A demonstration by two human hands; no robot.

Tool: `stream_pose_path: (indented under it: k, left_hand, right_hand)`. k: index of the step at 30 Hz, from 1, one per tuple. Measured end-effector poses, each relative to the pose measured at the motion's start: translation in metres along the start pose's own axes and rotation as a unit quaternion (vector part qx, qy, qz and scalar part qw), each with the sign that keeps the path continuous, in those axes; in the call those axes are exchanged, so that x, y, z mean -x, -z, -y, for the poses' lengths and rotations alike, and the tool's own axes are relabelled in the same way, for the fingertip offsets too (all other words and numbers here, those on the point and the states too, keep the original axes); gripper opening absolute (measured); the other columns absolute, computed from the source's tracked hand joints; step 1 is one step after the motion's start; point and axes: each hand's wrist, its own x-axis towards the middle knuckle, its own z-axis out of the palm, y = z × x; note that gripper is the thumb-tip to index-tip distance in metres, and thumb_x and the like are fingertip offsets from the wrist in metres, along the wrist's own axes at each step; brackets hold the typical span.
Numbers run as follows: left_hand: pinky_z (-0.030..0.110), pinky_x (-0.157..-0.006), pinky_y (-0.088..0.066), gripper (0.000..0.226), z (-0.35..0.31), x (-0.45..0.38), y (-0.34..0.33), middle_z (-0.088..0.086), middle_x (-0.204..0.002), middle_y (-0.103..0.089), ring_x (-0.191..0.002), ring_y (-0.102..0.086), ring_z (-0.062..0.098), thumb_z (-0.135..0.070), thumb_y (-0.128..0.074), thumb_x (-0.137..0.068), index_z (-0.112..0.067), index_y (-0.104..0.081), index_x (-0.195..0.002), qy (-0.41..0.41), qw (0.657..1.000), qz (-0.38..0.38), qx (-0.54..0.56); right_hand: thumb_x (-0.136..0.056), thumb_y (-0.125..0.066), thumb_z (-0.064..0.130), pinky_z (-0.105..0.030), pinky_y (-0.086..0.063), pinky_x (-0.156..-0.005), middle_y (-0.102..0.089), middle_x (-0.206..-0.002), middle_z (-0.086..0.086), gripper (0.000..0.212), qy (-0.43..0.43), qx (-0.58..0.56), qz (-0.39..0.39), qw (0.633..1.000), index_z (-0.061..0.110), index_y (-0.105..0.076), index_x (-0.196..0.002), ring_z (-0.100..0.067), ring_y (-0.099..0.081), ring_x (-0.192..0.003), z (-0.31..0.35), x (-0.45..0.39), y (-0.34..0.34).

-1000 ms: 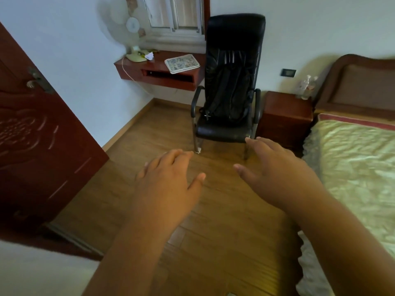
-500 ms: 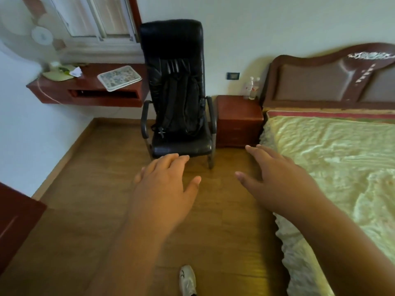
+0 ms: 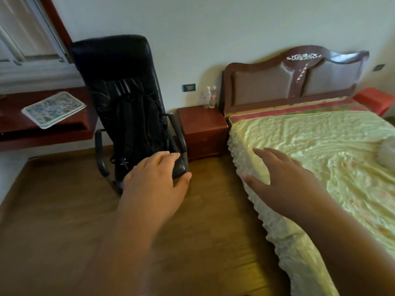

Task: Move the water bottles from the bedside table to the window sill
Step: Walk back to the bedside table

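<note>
Clear plastic water bottles point(image 3: 209, 97), two of them, stand upright side by side at the back right corner of the bedside table point(image 3: 202, 122), right by the wall and just beside the headboard point(image 3: 295, 82). Neither touched yet.

Change vs a sec ago: view has swung right. The door is gone from frame, the bed point(image 3: 310, 157) now fills the right side, and the bedside table sits nearer centre and looks closer. Means the person has turned toward the bottles and is closing in; the pickup step hasn't begun.

Left hand point(image 3: 154, 180) is out front w/ fingers straight and relaxed, holding nothing, over the front edge of the black office chair point(image 3: 119, 86) as seen from the head cam. Right hand point(image 3: 280, 176) likewise spread and empty, over the bed's near corner. Both well apart from the bottles.

Window point(image 3: 25, 39) is at upper left, w/ a red-brown wall shelf point(image 3: 53, 133) below it carrying a patterned tray point(image 3: 53, 108); the sill itself is blurred, can't tell much. Chair w/ a black backpack point(image 3: 136, 129) on it stands between table and window, so the carry prob. has to go around it.
</note>
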Motion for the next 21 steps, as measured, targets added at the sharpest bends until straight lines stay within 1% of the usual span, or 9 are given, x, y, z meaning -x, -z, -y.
stream_pose_path:
  k: [3, 7, 10, 15, 21]
  left_hand:
    - [0.047, -0.117, -0.029, 0.064, -0.005, -0.03, -0.001, -0.017, -0.16, -0.027, -0.148, -0.025, 0.012, -0.064, -0.038, -0.096, -0.041, -0.027, -0.154, -0.02, 1.0, 0.0, -0.004]
    - [0.045, -0.117, -0.029, 0.063, -0.015, -0.07, -0.007, -0.018, -0.159, -0.027, -0.148, -0.025, 0.011, -0.064, -0.039, -0.097, -0.041, -0.027, -0.154, -0.025, 1.0, -0.004, -0.01]
    - [0.045, -0.117, -0.029, 0.063, -0.026, -0.105, -0.01, -0.018, -0.16, -0.027, -0.148, -0.025, 0.011, -0.064, -0.039, -0.097, -0.041, -0.026, -0.154, -0.019, 1.0, -0.009, -0.019]
    - [0.044, -0.117, -0.034, 0.063, -0.055, -0.175, -0.004, -0.017, -0.159, -0.03, -0.147, -0.028, 0.01, -0.064, -0.039, -0.097, -0.041, -0.028, -0.154, -0.016, 0.999, -0.036, -0.036]
    - [0.043, -0.115, -0.036, 0.062, -0.089, -0.254, -0.011, -0.018, -0.158, -0.032, -0.146, -0.03, 0.009, -0.065, -0.039, -0.096, -0.04, -0.03, -0.152, 0.012, 0.998, -0.056, -0.039]
  right_hand:
    - [-0.091, -0.043, 0.071, -0.045, -0.036, -0.112, -0.023, -0.163, 0.015, 0.077, -0.003, -0.003, -0.005, 1.0, 0.04, -0.018, -0.157, -0.02, -0.031, -0.148, 0.0, -0.024, -0.001]
    - [-0.09, -0.041, 0.074, -0.045, -0.036, -0.113, -0.022, -0.164, 0.014, 0.078, 0.007, -0.008, 0.0, 1.0, 0.04, -0.018, -0.157, -0.019, -0.029, -0.149, -0.008, -0.069, -0.007]
    - [-0.09, -0.042, 0.074, -0.046, -0.038, -0.113, -0.022, -0.164, 0.013, 0.079, 0.016, -0.019, -0.002, 1.0, 0.04, -0.018, -0.157, -0.02, -0.03, -0.149, -0.019, -0.115, -0.004]
    - [-0.089, -0.043, 0.075, -0.047, -0.038, -0.113, -0.023, -0.164, 0.013, 0.079, 0.041, -0.036, -0.009, 0.998, 0.04, -0.019, -0.156, -0.022, -0.033, -0.147, -0.037, -0.201, 0.016]
    - [-0.089, -0.043, 0.075, -0.049, -0.041, -0.112, -0.023, -0.164, 0.014, 0.079, 0.075, -0.031, -0.004, 0.997, 0.042, -0.018, -0.156, -0.023, -0.035, -0.147, -0.063, -0.294, 0.038]
